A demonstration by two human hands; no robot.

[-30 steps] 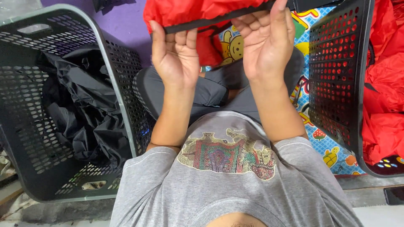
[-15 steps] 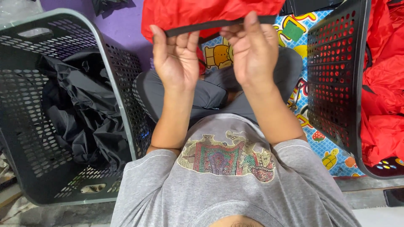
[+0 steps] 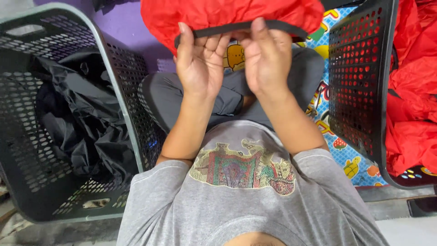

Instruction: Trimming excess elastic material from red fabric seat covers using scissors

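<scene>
I hold a red fabric piece (image 3: 227,13) with a black strap edge (image 3: 236,27) up in front of me. My left hand (image 3: 200,61) grips the strap near its left end, fingers curled over it. My right hand (image 3: 266,59) pinches the same strap just to the right, and the two hands sit close together. The red cloth bunches above both hands and runs out of the top of the view. My crossed legs in grey trousers (image 3: 182,98) lie below the hands.
A black perforated basket (image 3: 116,86) on my left holds black fabric (image 3: 86,118). Another black basket (image 3: 359,82) on my right holds more red fabric (image 3: 414,100). A colourful cartoon mat (image 3: 346,159) covers the floor under me.
My right hand has slid left along the strap toward my left hand. The red fabric has bunched up and come lower over both hands.
</scene>
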